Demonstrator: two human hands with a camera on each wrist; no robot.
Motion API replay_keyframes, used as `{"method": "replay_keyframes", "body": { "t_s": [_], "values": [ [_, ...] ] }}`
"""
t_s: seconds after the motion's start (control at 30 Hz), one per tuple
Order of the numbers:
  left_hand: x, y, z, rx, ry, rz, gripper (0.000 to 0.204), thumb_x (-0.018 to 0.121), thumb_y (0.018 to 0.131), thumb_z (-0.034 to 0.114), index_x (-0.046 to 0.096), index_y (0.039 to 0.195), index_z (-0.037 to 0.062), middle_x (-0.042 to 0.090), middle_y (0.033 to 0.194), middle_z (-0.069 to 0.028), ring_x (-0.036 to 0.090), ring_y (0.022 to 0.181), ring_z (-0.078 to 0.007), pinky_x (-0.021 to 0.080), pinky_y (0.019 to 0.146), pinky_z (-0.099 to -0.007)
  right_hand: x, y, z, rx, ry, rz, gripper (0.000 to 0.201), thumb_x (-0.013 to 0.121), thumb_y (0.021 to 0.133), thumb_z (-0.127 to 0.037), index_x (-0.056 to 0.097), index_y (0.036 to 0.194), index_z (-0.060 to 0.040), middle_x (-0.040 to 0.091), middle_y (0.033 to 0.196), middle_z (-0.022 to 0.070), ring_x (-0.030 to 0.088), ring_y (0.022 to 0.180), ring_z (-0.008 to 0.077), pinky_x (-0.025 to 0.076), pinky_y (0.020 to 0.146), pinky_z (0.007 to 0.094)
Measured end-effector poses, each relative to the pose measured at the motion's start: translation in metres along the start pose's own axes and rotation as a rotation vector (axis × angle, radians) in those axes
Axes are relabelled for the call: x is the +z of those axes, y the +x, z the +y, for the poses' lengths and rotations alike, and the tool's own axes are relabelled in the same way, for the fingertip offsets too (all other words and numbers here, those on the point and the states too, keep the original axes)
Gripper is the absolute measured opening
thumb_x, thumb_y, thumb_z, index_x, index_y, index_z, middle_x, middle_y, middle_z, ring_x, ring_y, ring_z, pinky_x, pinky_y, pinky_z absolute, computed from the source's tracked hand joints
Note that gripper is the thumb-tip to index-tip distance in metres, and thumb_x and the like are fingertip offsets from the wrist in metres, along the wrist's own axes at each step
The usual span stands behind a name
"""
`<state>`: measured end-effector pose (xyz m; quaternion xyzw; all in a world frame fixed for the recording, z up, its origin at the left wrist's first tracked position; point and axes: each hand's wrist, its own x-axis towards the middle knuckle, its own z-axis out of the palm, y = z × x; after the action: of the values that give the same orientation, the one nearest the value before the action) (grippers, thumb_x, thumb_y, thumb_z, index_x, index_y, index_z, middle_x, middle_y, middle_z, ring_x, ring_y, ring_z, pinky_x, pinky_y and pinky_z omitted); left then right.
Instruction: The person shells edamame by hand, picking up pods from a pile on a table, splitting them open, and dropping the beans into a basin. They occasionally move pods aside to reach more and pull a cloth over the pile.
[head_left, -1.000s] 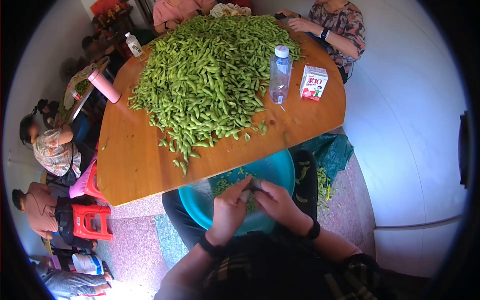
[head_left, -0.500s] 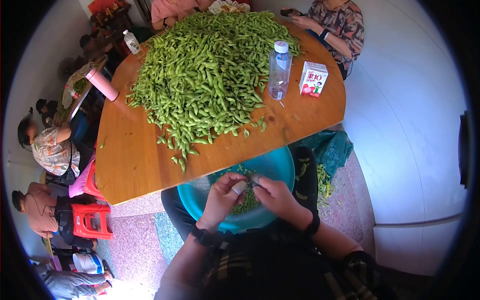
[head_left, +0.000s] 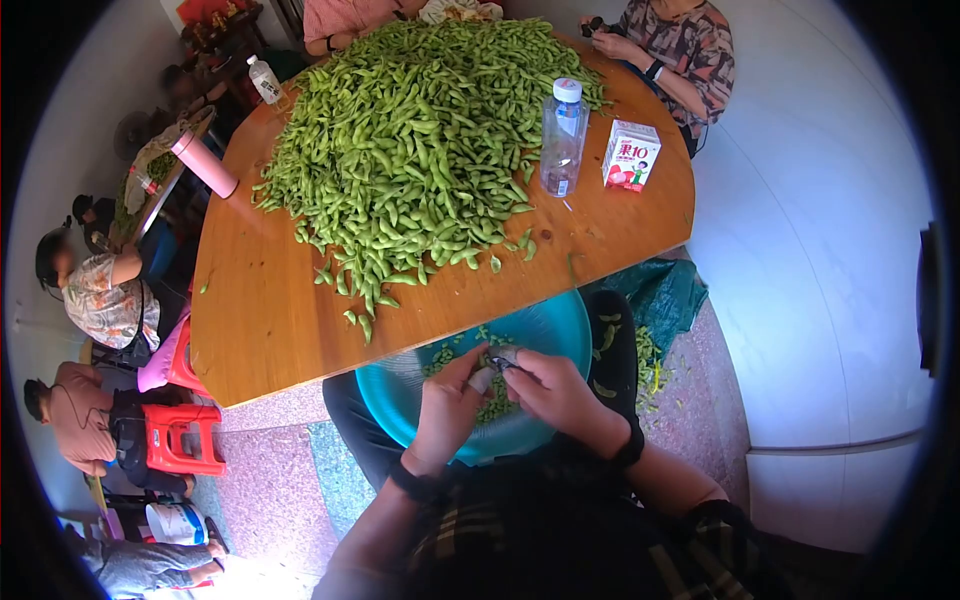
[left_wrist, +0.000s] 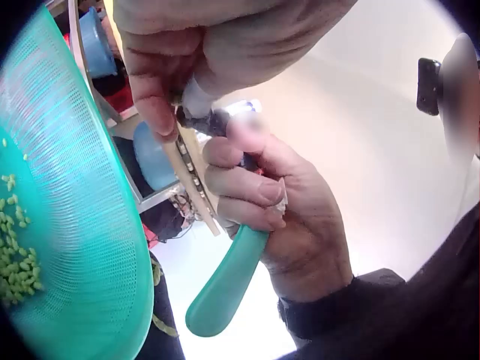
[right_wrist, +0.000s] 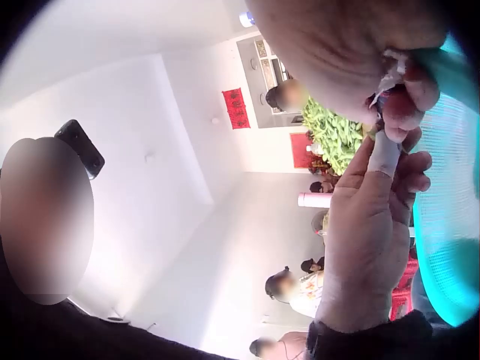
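Observation:
My left hand (head_left: 447, 405), its thumb wrapped in white tape (right_wrist: 385, 154), pinches a small green bean pod mostly hidden by the fingers. In my right hand (head_left: 555, 390) is a tool with a teal handle (left_wrist: 229, 281), its dark working end (left_wrist: 204, 121) at the left thumb and fingertips. White wrapping shows by the right-hand fingers. Both hands meet over a teal mesh basin (head_left: 380, 400), in which shelled green beans (left_wrist: 19, 262) lie. A large heap of green bean pods (head_left: 410, 150) covers the middle of the wooden table.
Beyond the basin, the wooden table (head_left: 270, 350) bears a clear bottle (head_left: 562, 150), a drink carton (head_left: 631, 158) and a pink flask (head_left: 205, 165). Loose pods lie by a dark green bag (head_left: 665, 300) on the right. Several people sit around, and a red stool (head_left: 185, 440) stands left.
The left-hand fingers opened and lifted apart half a second ago, and now are back close against the right-hand fingertips. Both hands stay over the basin; the right keeps its grip on the tool.

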<state>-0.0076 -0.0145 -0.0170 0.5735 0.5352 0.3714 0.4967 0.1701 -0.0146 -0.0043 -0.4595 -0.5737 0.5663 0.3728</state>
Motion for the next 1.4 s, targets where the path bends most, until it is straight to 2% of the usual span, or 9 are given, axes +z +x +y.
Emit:
{"method": "replay_keyframes", "body": {
  "t_s": [0.23,0.43,0.53,0.63,0.7,0.93,1.13,1.2,1.4],
  "values": [
    [0.005,0.0,-0.013,0.284,0.337,0.021,0.046,0.059,0.086,-0.003,0.053,0.131,-0.002,0.063,0.099,-0.0245,0.062,0.088,-0.0414,0.052,0.08,-0.0401,0.004,-0.001,0.008,-0.035,-0.047,-0.031,0.018,0.055,0.095,-0.011,0.053,0.083,0.0017,0.056,0.061,0.0112,0.053,0.05,0.0148,0.041,0.05,0.0325],
    [0.008,-0.004,-0.01,0.371,0.41,0.041,0.044,0.059,0.086,-0.002,0.053,0.13,-0.0022,0.063,0.1,-0.0239,0.063,0.09,-0.0406,0.053,0.079,-0.0428,0.01,-0.003,0.021,-0.224,-0.216,0.039,0.009,0.054,0.095,-0.005,0.057,0.092,0.0027,0.06,0.072,0.0097,0.056,0.062,0.013,0.045,0.057,0.0294],
    [0.009,-0.005,-0.013,0.298,0.404,0.031,0.042,0.059,0.086,-0.002,0.056,0.127,-0.0015,0.064,0.098,-0.0231,0.064,0.087,-0.0402,0.053,0.077,-0.0431,0.019,-0.004,0.027,-0.254,-0.115,0.141,0.007,0.055,0.091,-0.004,0.054,0.092,0.0033,0.057,0.077,0.0211,0.057,0.065,0.0331,0.046,0.061,0.0355],
    [0.01,-0.004,-0.02,0.269,0.378,0.037,0.041,0.059,0.085,-0.002,0.057,0.126,-0.0005,0.064,0.094,-0.0224,0.063,0.083,-0.0419,0.053,0.074,-0.0433,0.022,-0.003,0.035,-0.225,-0.07,0.161,0.007,0.055,0.092,-0.003,0.055,0.095,0.0031,0.057,0.075,0.0189,0.057,0.064,0.0265,0.046,0.062,0.0348],
    [0.009,-0.003,-0.024,0.279,0.361,0.023,0.04,0.059,0.087,-0.001,0.057,0.126,-0.0001,0.064,0.091,-0.021,0.065,0.081,-0.0379,0.054,0.072,-0.0415,0.022,-0.003,0.037,-0.069,0.05,0.102,0.012,0.053,0.095,-0.005,0.059,0.103,0.0012,0.057,0.077,0.0037,0.05,0.069,0.0065,0.042,0.06,0.0254],
    [-0.012,0.004,-0.037,-0.076,-0.329,-0.291,0.032,0.047,0.101,0.007,0.056,0.131,0.0039,0.064,0.091,-0.0059,0.062,0.075,-0.0123,0.051,0.068,-0.0268,0.003,0.003,0.036,0.193,0.223,-0.05,0.011,0.053,0.095,-0.012,0.057,0.095,-0.0022,0.051,0.072,-0.0011,0.046,0.065,0.0049,0.038,0.056,0.0242],
    [-0.012,0.013,-0.04,-0.298,-0.723,-0.315,0.038,0.043,0.103,0.017,0.047,0.136,-0.0006,0.063,0.102,-0.0072,0.061,0.078,-0.0147,0.05,0.07,-0.0263,-0.003,0.013,0.029,0.366,0.301,-0.057,0.013,0.055,0.094,-0.013,0.057,0.091,-0.001,0.054,0.066,0.0024,0.051,0.059,0.0089,0.041,0.053,0.0287],
    [-0.007,0.016,-0.041,-0.296,-0.647,-0.291,0.036,0.042,0.103,0.017,0.048,0.132,-0.0022,0.064,0.1,-0.0079,0.062,0.079,-0.0152,0.051,0.07,-0.0271,0.004,0.014,0.037,-0.113,-0.155,0.074,0.012,0.054,0.094,-0.011,0.056,0.093,0.0009,0.057,0.068,0.0112,0.059,0.06,0.0201,0.045,0.056,0.0358],
    [-0.005,0.019,-0.041,-0.345,-0.712,-0.232,0.027,0.039,0.1,0.014,0.053,0.117,-0.0024,0.064,0.094,-0.009,0.061,0.079,-0.0162,0.05,0.07,-0.0283,0.016,0.009,0.036,-0.248,-0.256,0.094,0.014,0.053,0.093,-0.006,0.059,0.103,0.0016,0.061,0.079,0.0222,0.063,0.072,0.0391,0.048,0.062,0.0378]
  ]
}}
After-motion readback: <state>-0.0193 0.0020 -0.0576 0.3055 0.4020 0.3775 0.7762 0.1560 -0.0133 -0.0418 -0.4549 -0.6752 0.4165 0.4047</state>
